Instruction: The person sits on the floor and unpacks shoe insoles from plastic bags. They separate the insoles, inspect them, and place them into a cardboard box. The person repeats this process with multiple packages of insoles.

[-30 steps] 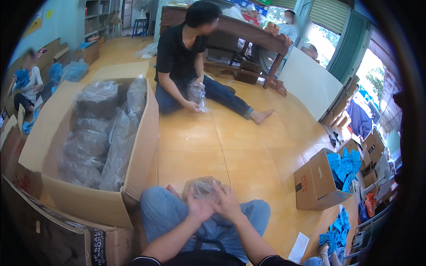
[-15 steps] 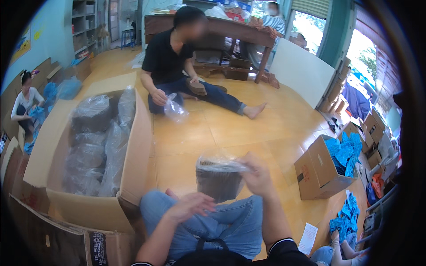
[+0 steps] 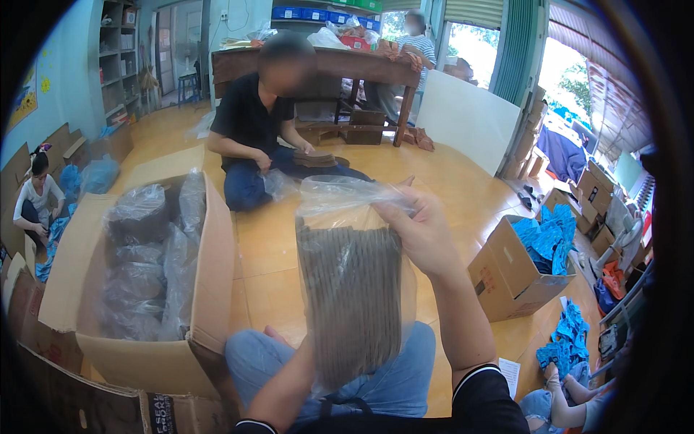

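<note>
Warm orange floor tiles point(image 3: 289, 239) run through a cluttered workroom where several people sit packing. Nearest me, the seated person holds up a clear plastic bag point(image 3: 354, 289) packed with a stack of flat brown cardboard pieces. The right hand point(image 3: 416, 228) pinches the bag's upper right corner, fingers closed on the loose film just above the stack, so the weight hangs straight and the contents settle downward. The left hand point(image 3: 307, 358) is under the bag, mostly hidden behind the film; I cannot tell whether it grips or merely props, though its place suggests it bears the weight from below. The bag hangs between the two hands, over the lap in blue jeans point(image 3: 390, 376).

To the left of the left hand stands a big open cardboard box point(image 3: 206, 289), already holding several similar filled bags, close enough to reach without rising. Well to the right of the right hand sits a smaller carton point(image 3: 506, 278) with blue packets in it, more of them scattered on the floor beyond. Across the floor, beyond the raised bag, another person in a black shirt point(image 3: 249, 119) sits handling a similar brown stack, with a dark wooden table point(image 3: 347, 65) behind.
</note>
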Demonstrator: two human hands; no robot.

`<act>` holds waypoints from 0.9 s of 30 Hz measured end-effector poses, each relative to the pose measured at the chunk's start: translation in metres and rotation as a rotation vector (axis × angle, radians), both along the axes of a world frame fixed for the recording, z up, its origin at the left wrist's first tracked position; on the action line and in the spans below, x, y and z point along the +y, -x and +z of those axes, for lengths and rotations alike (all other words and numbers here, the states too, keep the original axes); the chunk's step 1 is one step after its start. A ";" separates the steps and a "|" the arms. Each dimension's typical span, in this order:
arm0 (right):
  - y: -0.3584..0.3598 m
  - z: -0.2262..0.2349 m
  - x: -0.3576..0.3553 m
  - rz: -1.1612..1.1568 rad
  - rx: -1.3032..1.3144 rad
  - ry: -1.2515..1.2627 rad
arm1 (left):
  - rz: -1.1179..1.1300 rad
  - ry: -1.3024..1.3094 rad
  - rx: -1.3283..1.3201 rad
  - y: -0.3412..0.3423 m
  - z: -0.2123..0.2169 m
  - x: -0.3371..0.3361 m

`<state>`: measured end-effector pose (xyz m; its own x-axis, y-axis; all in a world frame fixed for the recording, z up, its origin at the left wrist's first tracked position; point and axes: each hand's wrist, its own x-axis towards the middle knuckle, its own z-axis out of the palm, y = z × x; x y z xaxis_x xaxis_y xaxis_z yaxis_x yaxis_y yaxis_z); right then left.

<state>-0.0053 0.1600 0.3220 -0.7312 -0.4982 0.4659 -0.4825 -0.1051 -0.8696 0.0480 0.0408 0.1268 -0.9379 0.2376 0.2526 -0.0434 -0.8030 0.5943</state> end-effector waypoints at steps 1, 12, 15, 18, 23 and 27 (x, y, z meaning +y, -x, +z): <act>0.004 -0.002 0.001 0.028 -0.048 -0.009 | 0.008 -0.040 -0.026 -0.003 -0.007 0.003; 0.036 -0.051 0.016 -0.332 0.367 -0.415 | 0.181 -0.376 -0.087 -0.055 -0.087 0.003; -0.016 -0.064 0.043 -0.374 0.550 -0.341 | 0.184 -0.439 -0.032 -0.055 -0.086 -0.001; -0.075 -0.100 0.029 -0.213 0.563 -0.663 | 0.265 -0.327 -0.088 -0.057 -0.076 -0.004; -0.074 -0.139 0.020 -0.022 0.510 -0.624 | 0.252 -0.110 -0.242 -0.063 -0.045 -0.004; -0.065 -0.139 0.027 0.041 0.453 -0.401 | 0.147 -0.241 -0.032 -0.060 -0.002 -0.022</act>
<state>0.0601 0.1866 0.1826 -0.4800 -0.7233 0.4964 -0.8166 0.1618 -0.5540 0.1081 0.0183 0.1251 -0.9662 0.0354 0.2552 0.0682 -0.9202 0.3855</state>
